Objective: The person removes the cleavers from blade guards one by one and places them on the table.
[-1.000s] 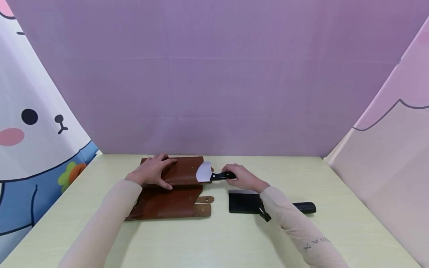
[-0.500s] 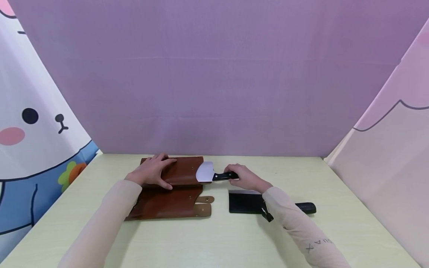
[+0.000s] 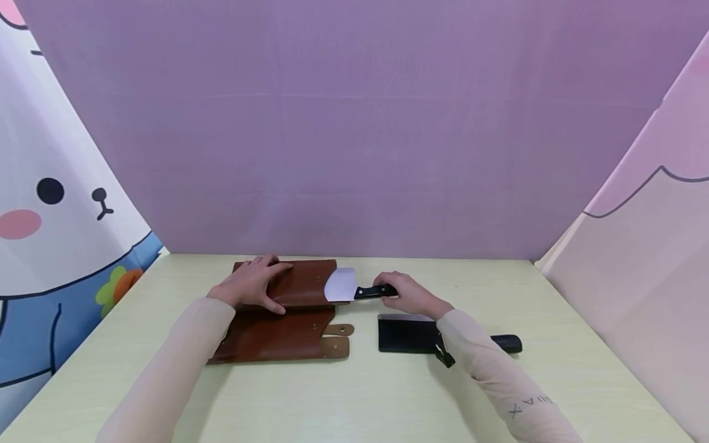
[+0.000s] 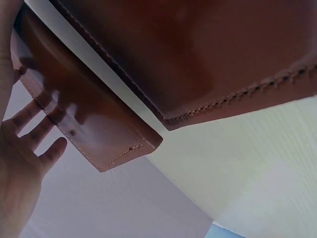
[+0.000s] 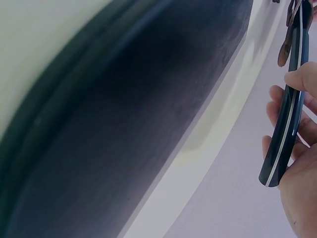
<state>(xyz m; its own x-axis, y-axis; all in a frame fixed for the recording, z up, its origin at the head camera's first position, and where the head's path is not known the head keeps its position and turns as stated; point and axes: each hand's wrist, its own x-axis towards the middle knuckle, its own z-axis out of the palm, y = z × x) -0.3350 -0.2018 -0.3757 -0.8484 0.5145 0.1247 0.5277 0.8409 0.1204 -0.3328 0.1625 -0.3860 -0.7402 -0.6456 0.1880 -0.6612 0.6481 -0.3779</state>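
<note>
Knife partly inside the brown leather sheath, my right hand clamped round its handle.
My left hand lies spread on the sheath, fingers apart, probably to steady it against the worktop. Bare blade pale, broad; handle black, riveted. Second sheath just beside, black cleaver near my right sleeve.
</note>
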